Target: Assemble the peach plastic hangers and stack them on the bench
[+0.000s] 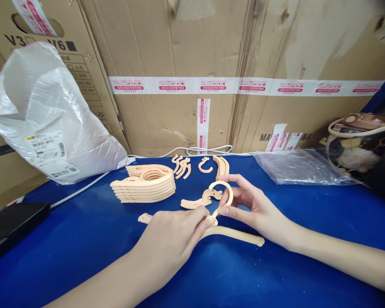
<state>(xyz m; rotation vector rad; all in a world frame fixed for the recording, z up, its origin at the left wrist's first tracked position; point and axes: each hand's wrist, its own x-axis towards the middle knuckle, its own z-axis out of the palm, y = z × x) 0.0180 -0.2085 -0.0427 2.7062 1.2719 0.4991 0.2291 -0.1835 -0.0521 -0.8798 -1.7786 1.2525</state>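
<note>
A peach plastic hanger (237, 233) lies low over the blue table, its arms spread to both sides. My left hand (174, 239) is closed on it near the middle joint, thumb and fingers pinched together; the palm hides part of its left arm. My right hand (248, 203) grips the round hanger hook (231, 192) between thumb and fingers. The hook's lower end meets the hanger's centre by my left fingertips; whether it is seated there I cannot tell. Just behind, a loose curved hanger piece (194, 202) rests on the table.
A stack of folded hangers (144, 190) stands back left. Several small loose pieces (182, 167), another hook (205, 167) and curved arms (221, 166) lie behind. Around them are a white parcel bag (48, 115), black phone-like object (16, 226), clear plastic bag (295, 167), cable and cardboard boxes.
</note>
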